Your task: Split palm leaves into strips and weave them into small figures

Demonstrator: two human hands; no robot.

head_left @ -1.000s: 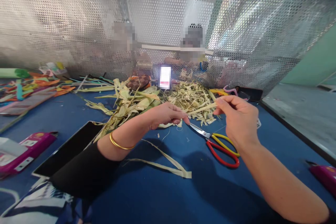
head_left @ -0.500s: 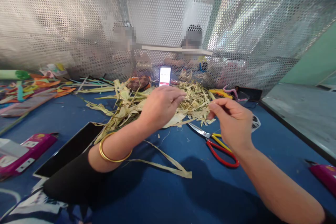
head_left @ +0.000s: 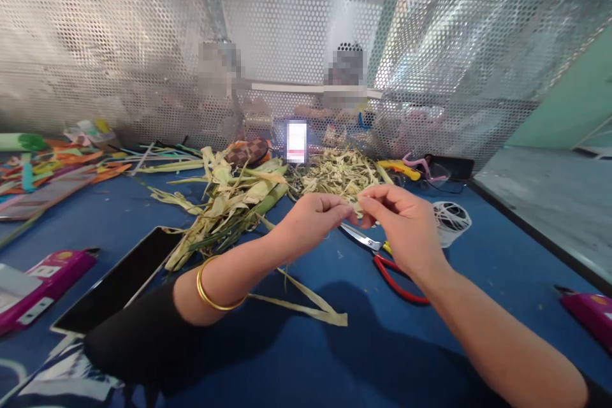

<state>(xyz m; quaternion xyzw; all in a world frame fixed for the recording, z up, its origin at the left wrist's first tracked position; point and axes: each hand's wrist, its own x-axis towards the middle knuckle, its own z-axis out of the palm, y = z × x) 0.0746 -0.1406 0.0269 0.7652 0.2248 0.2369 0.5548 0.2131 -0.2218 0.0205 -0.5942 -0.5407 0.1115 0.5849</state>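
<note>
My left hand (head_left: 321, 220), with a gold bangle on the wrist, is closed in a pinch above the table. Fingertips nearly touching it, my right hand (head_left: 400, 220) is pinched too. A pale strip of dried corn husk (head_left: 356, 203) shows a little between them; the fingers hide most of it. Just below and behind the right hand lie scissors (head_left: 368, 240) with red and yellow handles, partly covered by that hand. A folded husk strip (head_left: 329, 317) rests on the blue table nearer to me. Behind the hands is a heap of husk scraps (head_left: 337, 172).
Long husks (head_left: 229, 204) lie at left beside a black tablet-like slab (head_left: 119, 280). A phone (head_left: 296, 140) stands against the perforated metal screen (head_left: 287, 25). At right are a spool of white thread (head_left: 452, 223) and glasses (head_left: 435, 175). Magenta devices (head_left: 45, 290) flank the table.
My left hand has come down and right, its fingers now pinched. My right hand has moved slightly left, so the fingertips meet. The thread spool behind the right hand shows more fully.
</note>
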